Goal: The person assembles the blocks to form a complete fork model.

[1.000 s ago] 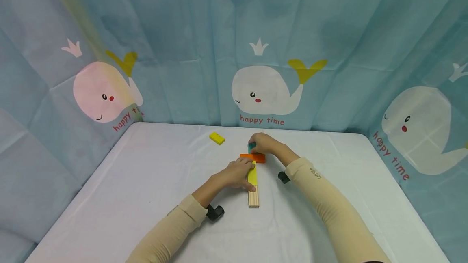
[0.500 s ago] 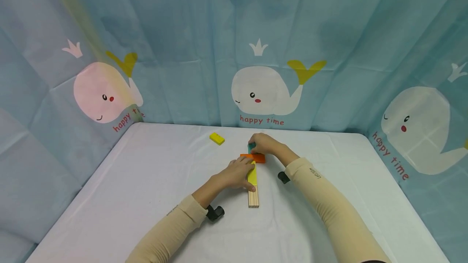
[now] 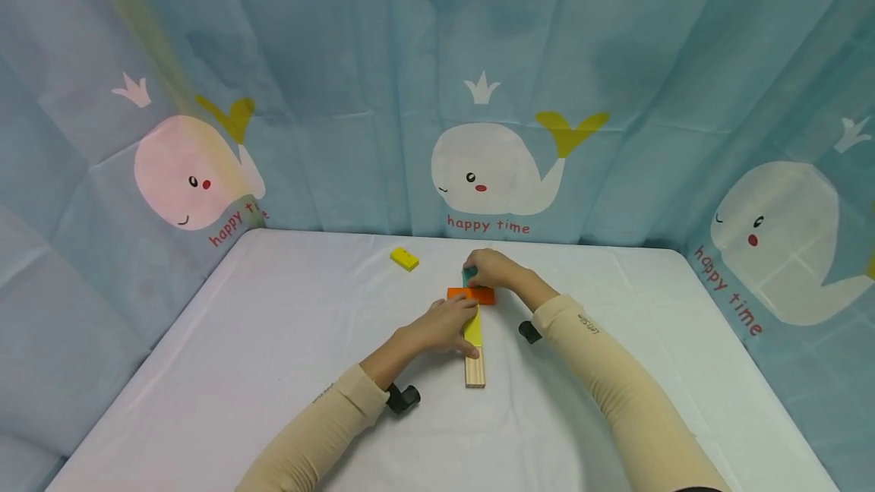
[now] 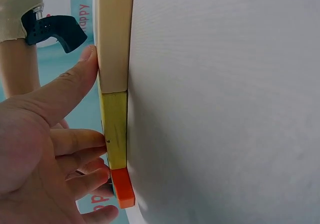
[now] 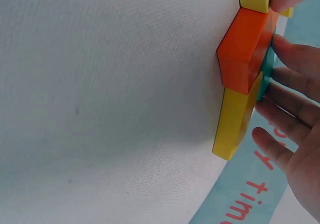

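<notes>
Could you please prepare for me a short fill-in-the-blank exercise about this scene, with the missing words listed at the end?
1. The person's ____ hand touches the teal block.
2. The crosswise block is coloured ____.
3. The lone block, lying apart from the others, is coloured ____.
4. The red words on the curtain read "happy ____".

Missing words: right; orange; yellow; time.

tabletop (image 3: 273, 325): white cloth cover | touching row: plain grooved rectangular wooden block (image 3: 475, 374), partly hidden yellow block (image 3: 473, 331), rectangular orange block (image 3: 485, 297) set crosswise, second yellow block (image 5: 231, 121) beyond | far side, left, apart: loose rectangular yellow block (image 3: 405, 259)
</notes>
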### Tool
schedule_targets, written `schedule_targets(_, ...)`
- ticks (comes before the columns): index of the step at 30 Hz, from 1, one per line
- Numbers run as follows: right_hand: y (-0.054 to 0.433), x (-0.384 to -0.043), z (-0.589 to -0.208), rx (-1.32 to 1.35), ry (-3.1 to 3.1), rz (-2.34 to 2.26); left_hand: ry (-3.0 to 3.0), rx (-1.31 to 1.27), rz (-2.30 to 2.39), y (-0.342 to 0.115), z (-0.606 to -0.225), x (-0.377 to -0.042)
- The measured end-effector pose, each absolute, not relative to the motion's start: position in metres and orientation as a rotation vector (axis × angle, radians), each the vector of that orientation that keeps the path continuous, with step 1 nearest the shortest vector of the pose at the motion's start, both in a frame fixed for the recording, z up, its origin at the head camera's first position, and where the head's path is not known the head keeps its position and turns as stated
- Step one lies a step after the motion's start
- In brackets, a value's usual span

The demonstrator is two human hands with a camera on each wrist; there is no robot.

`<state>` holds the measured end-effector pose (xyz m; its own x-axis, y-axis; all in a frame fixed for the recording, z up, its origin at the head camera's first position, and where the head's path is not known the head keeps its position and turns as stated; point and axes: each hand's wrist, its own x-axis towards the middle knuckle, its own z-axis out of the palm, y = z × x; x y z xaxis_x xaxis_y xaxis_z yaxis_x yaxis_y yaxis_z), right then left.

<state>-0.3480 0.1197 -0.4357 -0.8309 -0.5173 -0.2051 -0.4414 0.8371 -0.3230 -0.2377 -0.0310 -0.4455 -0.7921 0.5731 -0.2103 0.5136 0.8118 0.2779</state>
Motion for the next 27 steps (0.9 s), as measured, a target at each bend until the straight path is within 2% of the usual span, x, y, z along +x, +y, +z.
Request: schedule_targets(27,0.1186,-0.3464,-0.4351,-0.713,2.735,-0.358,2.706,0.801,0.389,-0.0337,-0.4476,-0.2409)
